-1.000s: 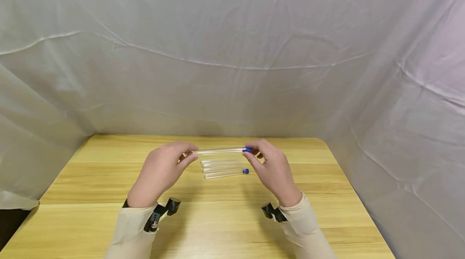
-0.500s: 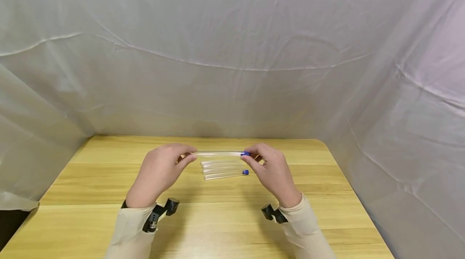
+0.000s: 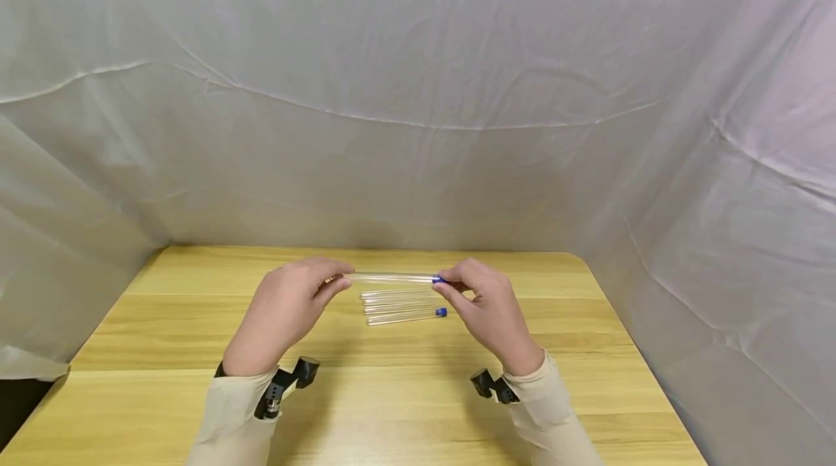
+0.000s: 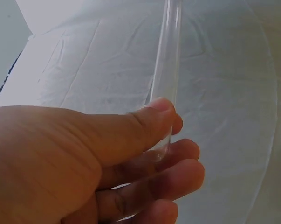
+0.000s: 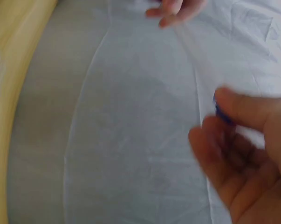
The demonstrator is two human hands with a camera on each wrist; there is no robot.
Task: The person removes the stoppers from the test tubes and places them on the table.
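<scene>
1. Our left hand (image 3: 287,310) pinched the rounded closed end of the glass test tube (image 3: 392,278) between thumb and fingers.
2. The tube's long axis ran level, left to right, spanning both grips above the surface (image 3: 163,321).
3. It looked clear, thin and empty; more tubes (image 3: 401,304) lay just below.
4. Our right hand (image 3: 486,310) pinched its blue cap (image 3: 436,279).

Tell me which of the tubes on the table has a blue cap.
The tube nearest the person, at the front of the row on the table; a blue cap shows on its right end. No cap shows on the tubes behind it.
</scene>
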